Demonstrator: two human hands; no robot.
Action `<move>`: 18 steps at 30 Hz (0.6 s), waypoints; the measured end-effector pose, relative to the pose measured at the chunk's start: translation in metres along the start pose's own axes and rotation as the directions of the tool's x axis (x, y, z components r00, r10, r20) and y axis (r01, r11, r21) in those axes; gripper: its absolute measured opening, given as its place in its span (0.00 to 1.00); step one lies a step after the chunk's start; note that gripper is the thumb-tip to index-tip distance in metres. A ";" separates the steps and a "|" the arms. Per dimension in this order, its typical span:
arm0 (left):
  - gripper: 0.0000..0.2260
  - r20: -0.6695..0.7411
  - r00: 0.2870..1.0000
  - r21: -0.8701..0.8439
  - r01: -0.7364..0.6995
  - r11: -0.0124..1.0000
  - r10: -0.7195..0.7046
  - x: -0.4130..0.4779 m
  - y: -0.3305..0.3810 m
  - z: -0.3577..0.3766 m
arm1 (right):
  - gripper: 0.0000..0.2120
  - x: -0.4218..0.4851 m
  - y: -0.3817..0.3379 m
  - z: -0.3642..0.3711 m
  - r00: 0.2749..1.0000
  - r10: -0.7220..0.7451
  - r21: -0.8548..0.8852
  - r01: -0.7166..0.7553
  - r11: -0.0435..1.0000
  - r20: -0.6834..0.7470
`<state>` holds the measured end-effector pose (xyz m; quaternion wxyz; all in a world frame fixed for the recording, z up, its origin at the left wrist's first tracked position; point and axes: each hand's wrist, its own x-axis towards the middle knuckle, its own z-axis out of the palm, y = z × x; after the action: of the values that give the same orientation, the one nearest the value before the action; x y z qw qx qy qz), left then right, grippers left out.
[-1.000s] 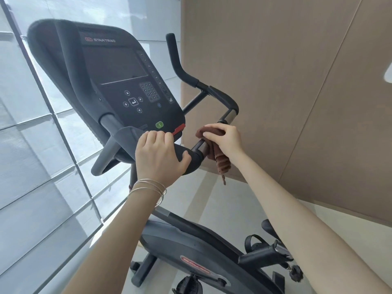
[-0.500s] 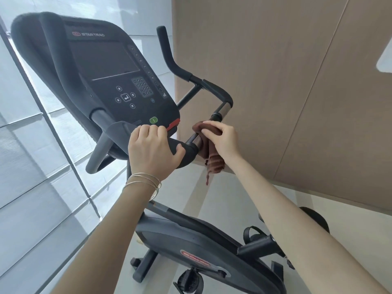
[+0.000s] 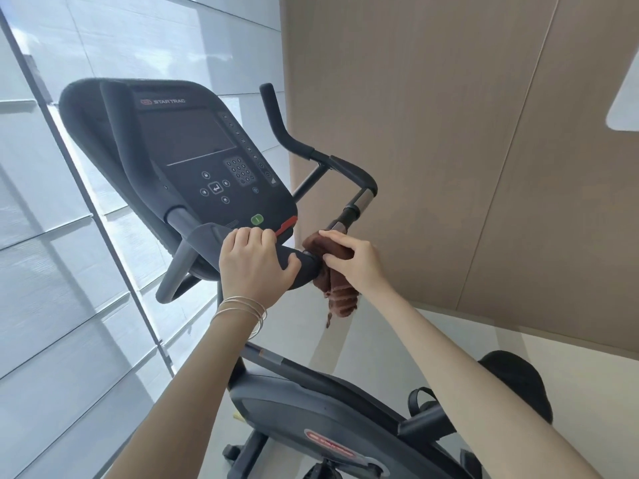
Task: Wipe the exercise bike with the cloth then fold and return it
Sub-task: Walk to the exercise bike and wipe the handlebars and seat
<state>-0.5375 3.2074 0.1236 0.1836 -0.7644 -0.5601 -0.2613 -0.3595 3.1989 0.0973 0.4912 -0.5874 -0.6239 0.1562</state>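
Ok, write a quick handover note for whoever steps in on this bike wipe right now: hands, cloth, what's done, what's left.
Left hand: grips the black handlebar grip below the console.
Right hand: holds the brown cloth wrapped on the bar just right of that grip, one end hanging down.
Done: wiping is under way at the handlebar; how much else is wiped cannot be told.
Left: the rest of the exercise bike, then fold and return the cloth.
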 end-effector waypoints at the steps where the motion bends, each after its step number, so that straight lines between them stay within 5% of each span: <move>1: 0.18 0.008 1.000 0.000 0.001 1.000 -0.001 0.000 0.000 0.000 | 0.17 0.003 0.001 0.000 0.999 0.024 0.017 -0.023 1.000 -0.042; 7: 0.17 0.008 1.000 -0.005 0.001 1.000 -0.001 -0.001 0.000 -0.001 | 0.16 -0.002 0.028 -0.006 0.963 0.225 0.128 -0.207 0.970 -0.150; 13: 0.18 -0.010 1.000 0.010 0.001 1.000 -0.001 0.000 0.000 0.001 | 0.14 -0.032 0.041 0.015 0.991 0.125 0.038 -0.127 0.991 0.044; 18: 0.20 -0.025 1.000 0.016 -0.005 1.000 0.006 -0.001 -0.001 0.002 | 0.14 -0.026 0.029 0.042 0.977 0.204 0.239 -0.184 0.953 -0.061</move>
<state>-0.5381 3.2086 0.1214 0.1975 -0.7611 -0.5577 -0.2659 -0.3810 3.1998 0.0441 0.5648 -0.5906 -0.5192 0.2504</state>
